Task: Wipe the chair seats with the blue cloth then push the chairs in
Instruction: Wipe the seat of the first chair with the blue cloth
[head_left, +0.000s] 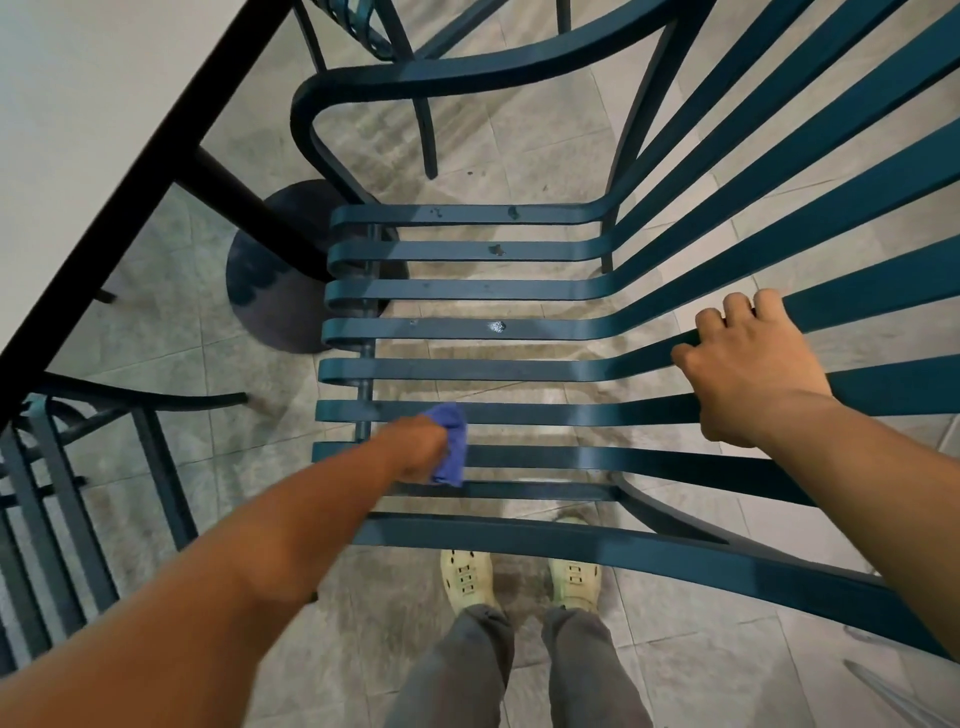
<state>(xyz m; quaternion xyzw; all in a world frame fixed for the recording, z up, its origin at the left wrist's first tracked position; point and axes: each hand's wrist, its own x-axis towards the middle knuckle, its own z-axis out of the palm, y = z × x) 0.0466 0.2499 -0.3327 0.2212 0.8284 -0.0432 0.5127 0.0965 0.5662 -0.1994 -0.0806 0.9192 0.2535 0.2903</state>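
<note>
Cloth (451, 448), blue and bunched, sits in the left hand (418, 448), sticking out past the fingers on the hand's right side and lying on the near slats of the seat (467, 370). The left hand's grip is closed round the cloth, fingers curled over it, so most of the cloth is hidden under the hand. It presses down at the left end of the seat, close to the rolled front edge, on the second and third slats from the near side.

The right hand (748, 366) is well apart from the cloth, over at the right where the seat slats bend up into the chair (779, 171) back. Its grip is closed too: the fingers hook over one back slat and the thumb lies along the slat next to it, holding the chair.

Several far slats of the seat carry small chipped or dirty spots. The chair's far armrest (467, 73) curves across the top of the view, and the near armrest (675, 558) runs just above the person's shoes (467, 577). A black-edged surface (62, 104) fills the upper left, with its round base (275, 275) on the tiled floor (197, 332) just left of the seat. Another chair (62, 493) stands at the near left, and part of a third shows at the far top.
</note>
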